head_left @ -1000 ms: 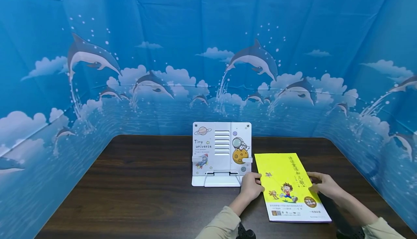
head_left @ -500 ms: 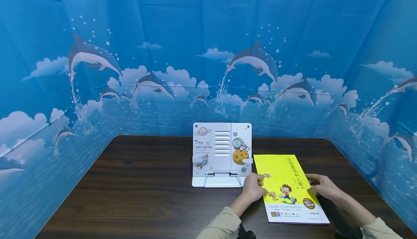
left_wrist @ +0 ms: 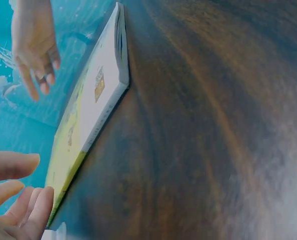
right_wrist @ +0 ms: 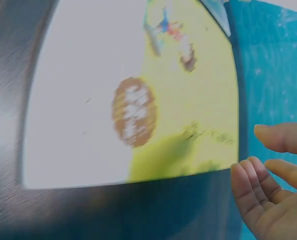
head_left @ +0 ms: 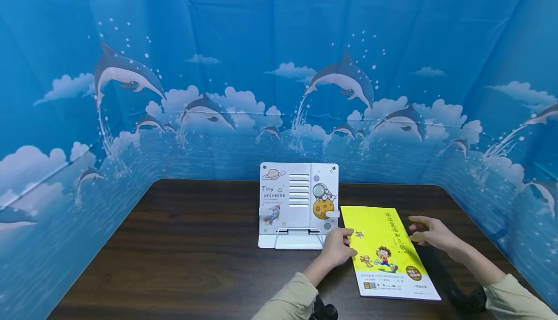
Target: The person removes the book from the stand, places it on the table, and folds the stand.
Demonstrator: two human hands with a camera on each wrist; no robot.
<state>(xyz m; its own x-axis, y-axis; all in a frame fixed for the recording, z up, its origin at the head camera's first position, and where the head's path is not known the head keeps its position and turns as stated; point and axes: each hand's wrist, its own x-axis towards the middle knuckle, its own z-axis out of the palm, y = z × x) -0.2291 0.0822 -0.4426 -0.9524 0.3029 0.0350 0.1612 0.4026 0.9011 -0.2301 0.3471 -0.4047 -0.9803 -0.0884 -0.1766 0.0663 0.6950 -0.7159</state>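
A yellow and white children's book (head_left: 379, 235) lies flat on the dark wooden table (head_left: 174, 262), cover up, with a cartoon child on it. My left hand (head_left: 334, 250) is at its left edge, thumb tip at the cover. In the left wrist view that hand's fingers (left_wrist: 38, 212) are relaxed and the thumb stands apart from them. Beyond the book's right edge hovers my right hand (head_left: 436, 235). The right wrist view shows its fingertips (right_wrist: 238, 172) close to the book's edge, thumb and fingers parted, nothing between them.
A white book stand (head_left: 298, 204) printed with "Tiny universe", a rocket and an astronaut stands upright left of the book, near my left hand. Behind the table hangs a blue curtain (head_left: 244, 58) with dolphins and clouds.
The right hand has let go of the book's right edge and drawn slightly away. The left hand's grip at the left edge has loosened. The book has barely shifted.
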